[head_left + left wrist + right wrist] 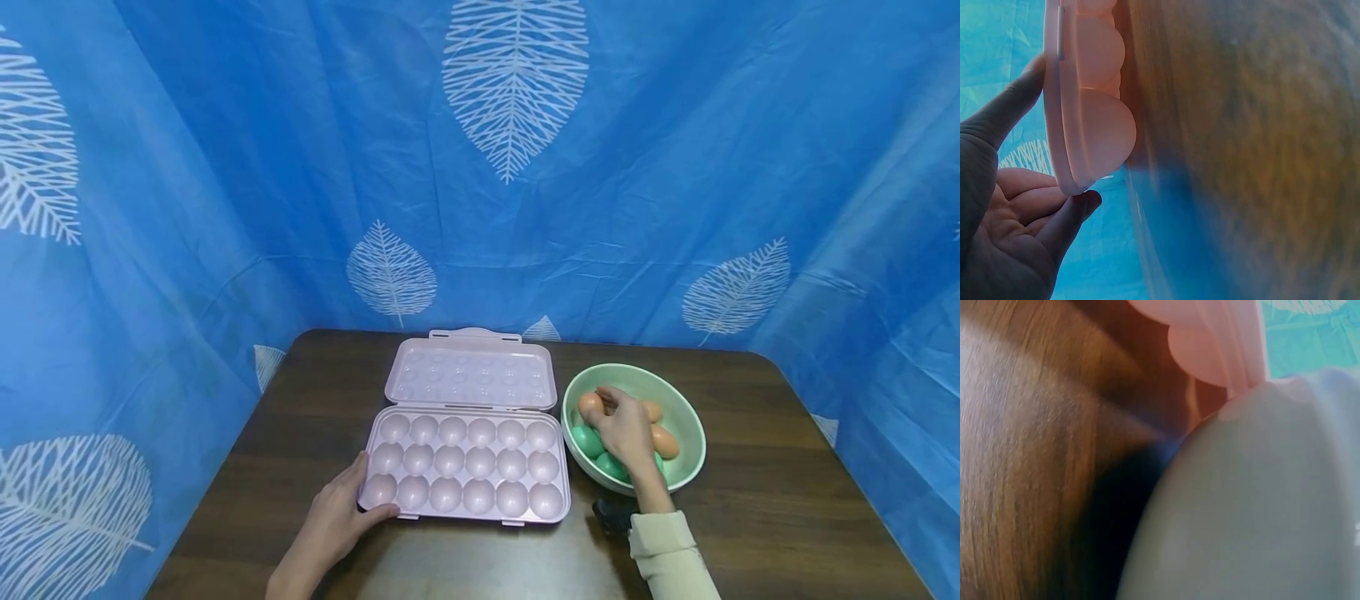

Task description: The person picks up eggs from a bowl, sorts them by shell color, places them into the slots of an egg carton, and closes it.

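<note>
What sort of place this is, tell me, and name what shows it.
Probably a screened-off tabletop workspace, perhaps set up for recording: blue leaf-print cloth hangs behind and beside a dark wood-look table, where an open egg tray and a bowl of eggs sit side by side.

Creased blue cloth backdrop (pixel 645 150), white leaf prints (pixel 514 83), dark brown tabletop (pixel 765 467), perhaps wood

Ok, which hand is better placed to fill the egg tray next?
Likely the right hand: it holds an orange egg in the green bowl beside the egg tray, whose corner the left hand grips.
</note>
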`<state>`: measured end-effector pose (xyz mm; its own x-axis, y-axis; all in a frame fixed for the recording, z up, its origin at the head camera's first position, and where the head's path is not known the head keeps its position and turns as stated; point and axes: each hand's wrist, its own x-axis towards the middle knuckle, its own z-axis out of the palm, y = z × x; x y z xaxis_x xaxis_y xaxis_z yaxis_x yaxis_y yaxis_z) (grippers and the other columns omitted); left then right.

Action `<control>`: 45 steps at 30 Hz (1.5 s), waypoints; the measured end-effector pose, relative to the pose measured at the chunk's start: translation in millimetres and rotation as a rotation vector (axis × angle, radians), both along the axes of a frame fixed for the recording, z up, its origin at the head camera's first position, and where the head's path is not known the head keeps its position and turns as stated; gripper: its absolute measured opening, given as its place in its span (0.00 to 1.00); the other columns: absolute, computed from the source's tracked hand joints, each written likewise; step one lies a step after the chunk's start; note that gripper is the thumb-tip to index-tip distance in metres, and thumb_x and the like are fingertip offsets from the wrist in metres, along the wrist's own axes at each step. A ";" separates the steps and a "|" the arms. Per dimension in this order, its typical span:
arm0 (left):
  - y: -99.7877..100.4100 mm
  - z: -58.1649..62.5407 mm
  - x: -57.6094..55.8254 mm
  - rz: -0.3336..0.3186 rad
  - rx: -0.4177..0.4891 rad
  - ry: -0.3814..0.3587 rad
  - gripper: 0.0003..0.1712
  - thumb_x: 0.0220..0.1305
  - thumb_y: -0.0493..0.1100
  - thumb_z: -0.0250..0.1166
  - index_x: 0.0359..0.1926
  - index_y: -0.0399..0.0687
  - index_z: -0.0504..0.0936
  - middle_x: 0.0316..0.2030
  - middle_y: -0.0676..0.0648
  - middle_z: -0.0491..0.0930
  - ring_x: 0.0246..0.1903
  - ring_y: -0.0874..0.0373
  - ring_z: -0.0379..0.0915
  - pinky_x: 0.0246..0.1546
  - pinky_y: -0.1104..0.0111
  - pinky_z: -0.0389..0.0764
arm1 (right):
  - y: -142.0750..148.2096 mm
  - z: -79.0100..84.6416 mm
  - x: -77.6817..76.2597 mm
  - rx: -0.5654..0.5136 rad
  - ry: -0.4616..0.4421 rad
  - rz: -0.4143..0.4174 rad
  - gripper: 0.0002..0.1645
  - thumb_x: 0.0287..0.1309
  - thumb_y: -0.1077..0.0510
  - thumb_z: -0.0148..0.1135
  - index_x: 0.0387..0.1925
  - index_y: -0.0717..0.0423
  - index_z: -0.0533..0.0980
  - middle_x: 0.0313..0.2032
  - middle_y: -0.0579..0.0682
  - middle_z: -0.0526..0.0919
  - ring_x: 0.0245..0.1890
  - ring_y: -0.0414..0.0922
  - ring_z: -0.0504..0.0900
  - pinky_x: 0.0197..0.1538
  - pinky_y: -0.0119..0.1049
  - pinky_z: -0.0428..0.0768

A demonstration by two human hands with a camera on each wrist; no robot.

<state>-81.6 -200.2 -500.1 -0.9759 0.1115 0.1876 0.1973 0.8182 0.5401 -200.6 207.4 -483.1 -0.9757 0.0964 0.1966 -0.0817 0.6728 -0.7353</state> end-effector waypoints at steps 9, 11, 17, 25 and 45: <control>-1.6 2.9 -1.6 -0.005 -0.006 -0.020 0.53 0.48 0.55 0.78 0.64 0.21 0.68 0.60 0.23 0.69 0.58 0.32 0.70 0.57 0.44 0.72 | -18.3 15.0 8.4 -0.222 0.151 -0.110 0.23 0.52 0.67 0.70 0.51 0.71 0.78 0.48 0.67 0.83 0.51 0.59 0.82 0.52 0.47 0.81; -1.8 3.4 -1.9 -0.004 -0.005 -0.024 0.53 0.48 0.55 0.78 0.63 0.21 0.68 0.60 0.23 0.69 0.58 0.32 0.70 0.56 0.44 0.72 | -29.1 20.6 11.3 -0.294 0.207 -0.097 0.22 0.52 0.69 0.70 0.50 0.71 0.79 0.48 0.66 0.83 0.51 0.59 0.82 0.51 0.45 0.81; -0.8 2.9 -1.8 0.000 0.009 -0.031 0.53 0.47 0.55 0.78 0.64 0.21 0.68 0.60 0.23 0.69 0.58 0.31 0.70 0.57 0.42 0.71 | -77.8 39.4 24.2 -0.498 0.265 0.011 0.24 0.50 0.73 0.71 0.51 0.76 0.76 0.48 0.70 0.81 0.50 0.61 0.82 0.50 0.43 0.82; 3.2 0.1 -1.1 0.002 0.028 -0.062 0.54 0.47 0.55 0.78 0.64 0.20 0.67 0.61 0.23 0.68 0.59 0.31 0.69 0.58 0.42 0.70 | -141.4 40.6 35.6 -0.720 0.241 0.154 0.24 0.48 0.77 0.70 0.49 0.80 0.74 0.46 0.72 0.80 0.51 0.64 0.80 0.51 0.40 0.81; 0.9 -0.7 -0.1 0.015 0.046 -0.059 0.53 0.48 0.54 0.78 0.63 0.19 0.67 0.60 0.23 0.69 0.58 0.31 0.69 0.57 0.43 0.71 | -247.7 15.5 39.0 -0.742 0.025 0.339 0.22 0.50 0.77 0.67 0.48 0.81 0.74 0.47 0.74 0.79 0.51 0.67 0.80 0.55 0.46 0.79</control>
